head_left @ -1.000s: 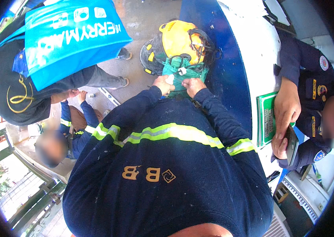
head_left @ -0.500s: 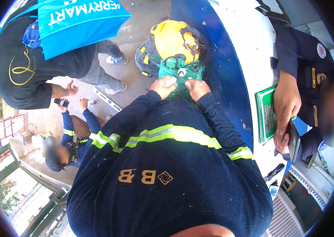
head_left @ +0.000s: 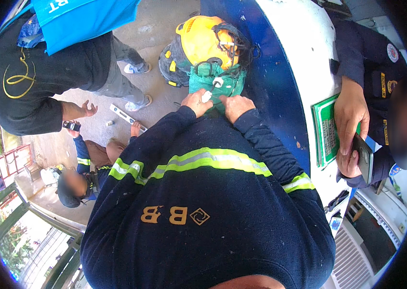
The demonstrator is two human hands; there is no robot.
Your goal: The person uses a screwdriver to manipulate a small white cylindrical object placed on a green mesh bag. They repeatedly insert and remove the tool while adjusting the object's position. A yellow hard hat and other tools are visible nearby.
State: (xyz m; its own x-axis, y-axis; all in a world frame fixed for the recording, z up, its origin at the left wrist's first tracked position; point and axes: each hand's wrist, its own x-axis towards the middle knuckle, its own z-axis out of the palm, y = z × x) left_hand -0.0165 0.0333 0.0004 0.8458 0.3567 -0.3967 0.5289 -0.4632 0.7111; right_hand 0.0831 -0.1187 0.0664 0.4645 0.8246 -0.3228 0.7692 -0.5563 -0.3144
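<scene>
My left hand [head_left: 195, 103] is closed around a small white piece [head_left: 206, 96]. From this piece a short dark length leads up to a white ring-like part [head_left: 218, 82], which lies over a green woven sack [head_left: 232, 87]. My right hand [head_left: 237, 107] is at the sack's near edge, fingers curled in; what they pinch, if anything, is hidden. Just beyond the sack sits a yellow hard-shelled item [head_left: 207, 41] with dark straps and cables [head_left: 234, 42]. A black bag with yellow patches [head_left: 173, 65] rests against its left side.
At left stands a person in black [head_left: 44, 79] with a blue bag [head_left: 85, 19]. A crouching person [head_left: 83, 180] holds a phone [head_left: 72, 125] and touches a spirit level [head_left: 122, 113]. Right, across a white counter [head_left: 304, 58], someone holds a phone [head_left: 364, 159] by a green folder [head_left: 326, 130].
The white ring-like part has shifted slightly up from my left hand, and my right hand has come a little lower and left. The crouching person's hand has reached the spirit level.
</scene>
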